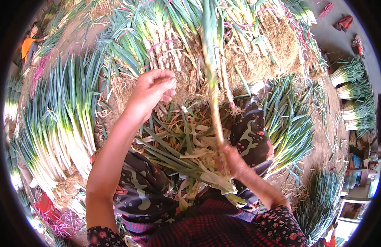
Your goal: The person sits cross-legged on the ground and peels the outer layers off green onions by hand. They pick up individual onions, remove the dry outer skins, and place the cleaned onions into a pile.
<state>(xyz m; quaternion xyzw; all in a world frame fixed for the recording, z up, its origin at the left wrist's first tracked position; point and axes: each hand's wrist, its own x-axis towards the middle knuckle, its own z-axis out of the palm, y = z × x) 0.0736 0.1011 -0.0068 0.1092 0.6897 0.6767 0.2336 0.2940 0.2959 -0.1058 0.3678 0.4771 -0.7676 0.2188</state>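
My right hand (235, 162) grips a long green onion (215, 111) near its root end, and the stalk points up and away with its leaves at the top. Both the hand and the stalk are blurred. My left hand (151, 89) is raised at the left of the stalk, fingers curled and thumb against the forefinger, with nothing visible in it. Beyond it stand tied bundles of untrimmed green onions (165, 52) with dry, dirty outer skins. Between my knees lies a heap of stripped leaves and skins (193, 154).
Cleaned green onions (67, 123) with white stems lean at the left. More leafy stalks (286, 129) lie beside my right knee. Pink ties (62, 223) and a red object (46, 206) are at the lower left. Stacked bundles (352, 95) line the far right. A person in orange (27, 48) is at the far left.
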